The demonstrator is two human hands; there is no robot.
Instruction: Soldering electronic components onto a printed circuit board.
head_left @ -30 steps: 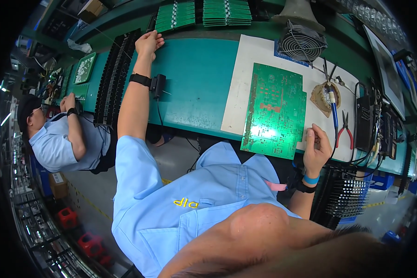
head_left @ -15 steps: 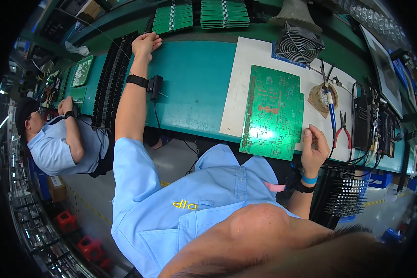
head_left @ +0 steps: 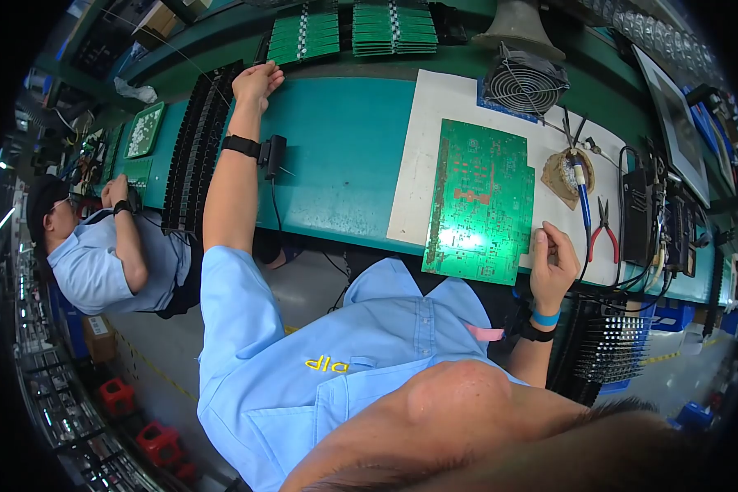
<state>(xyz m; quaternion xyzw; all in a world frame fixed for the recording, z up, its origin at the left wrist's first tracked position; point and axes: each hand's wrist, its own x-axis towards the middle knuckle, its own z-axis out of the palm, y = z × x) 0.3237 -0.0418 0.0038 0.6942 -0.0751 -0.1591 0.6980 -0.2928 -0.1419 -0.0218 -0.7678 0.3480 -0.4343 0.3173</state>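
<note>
Head view: I judge reaching, left hand (head_left: 257, 82) at far edge of worktop (head_left: 344, 164), grip unclear, right hand (head_left: 554, 262) half-curled, seemingly empty, by circuit board (head_left: 482, 197); next needs precise pinching.

The left of two fisheye cameras on my head gives this one view, looking down and out over the bench (head_left: 344, 164), upright and unmirrored. My shirt (head_left: 258, 361) looms close in the lower half; my fingers (head_left: 274, 75) sit farther off (straight edges bend toward the rim).
</note>
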